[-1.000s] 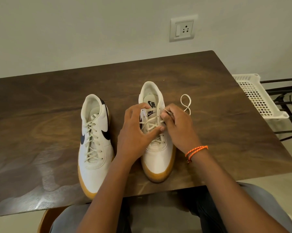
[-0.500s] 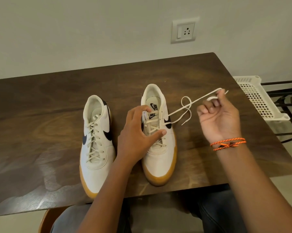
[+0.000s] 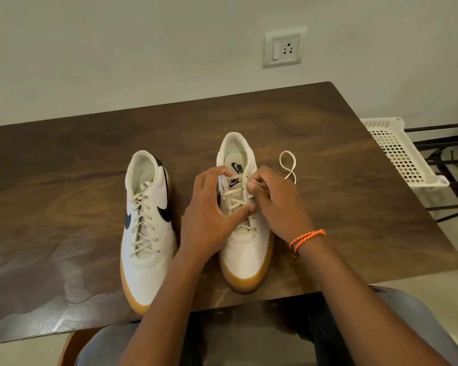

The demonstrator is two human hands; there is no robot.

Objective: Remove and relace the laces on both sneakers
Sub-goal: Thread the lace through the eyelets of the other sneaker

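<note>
Sneakers [image 3: 242, 207] on dark wood table [image 3: 64, 180] below wall socket [image 3: 283, 50], left hand [image 3: 209, 220] gripping one, right hand [image 3: 278, 204] pinching its lace [image 3: 288, 165].

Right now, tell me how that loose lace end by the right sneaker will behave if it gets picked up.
The lace is probably floppy: its free end lies curled in a figure-eight on the table. It looks thin and flat, so likely very light. It runs back toward the right hand at the sneaker, so a hard pull would likely tug that shoe.
</note>
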